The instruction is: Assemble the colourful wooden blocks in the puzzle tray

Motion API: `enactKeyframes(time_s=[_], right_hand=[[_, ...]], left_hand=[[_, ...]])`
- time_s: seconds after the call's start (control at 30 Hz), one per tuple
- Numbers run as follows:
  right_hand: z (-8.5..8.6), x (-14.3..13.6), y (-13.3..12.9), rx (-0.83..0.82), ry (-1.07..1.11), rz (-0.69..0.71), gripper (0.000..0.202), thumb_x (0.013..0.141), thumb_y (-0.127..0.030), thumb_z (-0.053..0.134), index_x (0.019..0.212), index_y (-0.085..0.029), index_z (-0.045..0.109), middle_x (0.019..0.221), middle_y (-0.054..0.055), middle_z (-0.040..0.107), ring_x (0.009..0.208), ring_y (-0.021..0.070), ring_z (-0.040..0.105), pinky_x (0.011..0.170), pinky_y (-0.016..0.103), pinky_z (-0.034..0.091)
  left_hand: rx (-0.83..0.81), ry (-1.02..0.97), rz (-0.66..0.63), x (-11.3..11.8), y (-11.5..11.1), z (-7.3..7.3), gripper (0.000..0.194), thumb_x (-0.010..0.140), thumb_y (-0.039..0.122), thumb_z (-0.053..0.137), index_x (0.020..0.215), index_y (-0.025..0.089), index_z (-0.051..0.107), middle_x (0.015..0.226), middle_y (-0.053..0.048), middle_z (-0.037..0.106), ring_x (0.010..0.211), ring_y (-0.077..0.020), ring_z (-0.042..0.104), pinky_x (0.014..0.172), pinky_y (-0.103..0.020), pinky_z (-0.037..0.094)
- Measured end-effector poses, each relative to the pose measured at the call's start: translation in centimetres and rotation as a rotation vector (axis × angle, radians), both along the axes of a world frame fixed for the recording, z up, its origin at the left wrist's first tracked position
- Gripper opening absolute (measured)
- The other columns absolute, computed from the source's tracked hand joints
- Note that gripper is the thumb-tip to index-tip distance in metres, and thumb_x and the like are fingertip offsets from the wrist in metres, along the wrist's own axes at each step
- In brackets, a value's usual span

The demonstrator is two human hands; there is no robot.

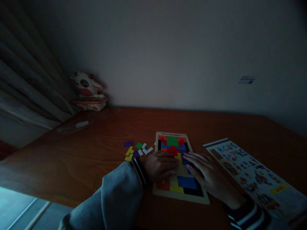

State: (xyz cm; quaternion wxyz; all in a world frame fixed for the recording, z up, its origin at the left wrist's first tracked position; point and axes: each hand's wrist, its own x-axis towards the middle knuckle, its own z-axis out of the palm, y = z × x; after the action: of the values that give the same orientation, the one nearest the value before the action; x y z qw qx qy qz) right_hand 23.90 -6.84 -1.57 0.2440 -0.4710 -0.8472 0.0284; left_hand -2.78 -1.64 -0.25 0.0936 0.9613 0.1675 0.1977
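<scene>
A wooden puzzle board (181,197) with coloured block pieces lies on the table, and a bare patch shows between the two hands. My left hand (161,165) rests over the board's left side, its fingers pointing right; it hides the pieces beneath. Over the right side lies my right hand (206,171), fingers spread, with the tips on the blue pieces near the middle. To the left of the board are several loose pieces, among them a purple one (128,143), a green one (139,145), a yellow one (129,157) and white ones (145,150).
A printed sheet (251,175) with small coloured pictures lies right of the board. A cow-shaped toy (88,92) stands at the back left of the brown table (107,134), beside a curtain (31,73). A white slip (82,124) lies in front of the toy.
</scene>
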Motion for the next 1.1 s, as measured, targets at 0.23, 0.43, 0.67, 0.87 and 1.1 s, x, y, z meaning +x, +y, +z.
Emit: enactKeyframes(time_s=[0.23, 0.43, 0.67, 0.87, 1.1], right_hand=[[0.1, -0.2, -0.3, 0.028, 0.04, 0.005, 0.034, 0.096, -0.033, 0.052, 0.128, -0.026, 0.061, 0.131, 0.007, 0.064, 0.122, 0.0231, 0.059, 0.101, 0.045, 0.052], [0.4, 0.1, -0.8, 0.112, 0.042, 0.051, 0.024, 0.095, -0.029, 0.053, 0.109, -0.028, 0.073, 0.121, 0.005, 0.07, 0.112, 0.0232, 0.063, 0.092, 0.042, 0.056], [-0.4, 0.4, -0.5, 0.104, 0.004, 0.017, 0.024, 0.095, -0.03, 0.054, 0.111, -0.027, 0.072, 0.126, 0.006, 0.067, 0.116, 0.0251, 0.061, 0.094, 0.045, 0.056], [0.2, 0.0, -0.7, 0.101, 0.046, -0.004, 0.025, 0.096, -0.029, 0.053, 0.114, -0.026, 0.069, 0.119, 0.007, 0.069, 0.11, 0.024, 0.063, 0.093, 0.045, 0.055], [1.3, -0.7, 0.1, 0.104, 0.099, 0.014, 0.021, 0.097, -0.027, 0.05, 0.111, -0.025, 0.067, 0.114, 0.008, 0.068, 0.104, 0.0219, 0.065, 0.088, 0.04, 0.057]], left_hand=[[0.007, 0.017, 0.01, 0.0, -0.1, 0.0, 0.038, 0.099, 0.039, 0.048, 0.13, 0.02, 0.06, 0.132, -0.006, 0.064, 0.126, -0.0242, 0.054, 0.107, -0.042, 0.042], [0.0, 0.032, 0.017, -0.1, -0.2, 0.4, 0.038, 0.098, 0.04, 0.05, 0.13, 0.02, 0.059, 0.131, -0.008, 0.064, 0.126, -0.0245, 0.055, 0.106, -0.042, 0.044], [0.004, 0.007, 0.035, 0.0, 0.0, -0.2, 0.039, 0.098, 0.042, 0.049, 0.129, 0.02, 0.059, 0.135, -0.009, 0.061, 0.126, -0.0247, 0.055, 0.105, -0.042, 0.045], [0.019, 0.0, 0.04, 0.0, -0.1, 0.0, 0.039, 0.099, 0.042, 0.046, 0.126, 0.018, 0.061, 0.133, -0.01, 0.062, 0.125, -0.0246, 0.056, 0.104, -0.042, 0.046], [0.092, -0.074, 0.114, -1.2, 0.9, 0.5, 0.031, 0.099, 0.037, 0.046, 0.119, 0.022, 0.064, 0.126, -0.008, 0.066, 0.112, -0.0215, 0.062, 0.097, -0.038, 0.048]])
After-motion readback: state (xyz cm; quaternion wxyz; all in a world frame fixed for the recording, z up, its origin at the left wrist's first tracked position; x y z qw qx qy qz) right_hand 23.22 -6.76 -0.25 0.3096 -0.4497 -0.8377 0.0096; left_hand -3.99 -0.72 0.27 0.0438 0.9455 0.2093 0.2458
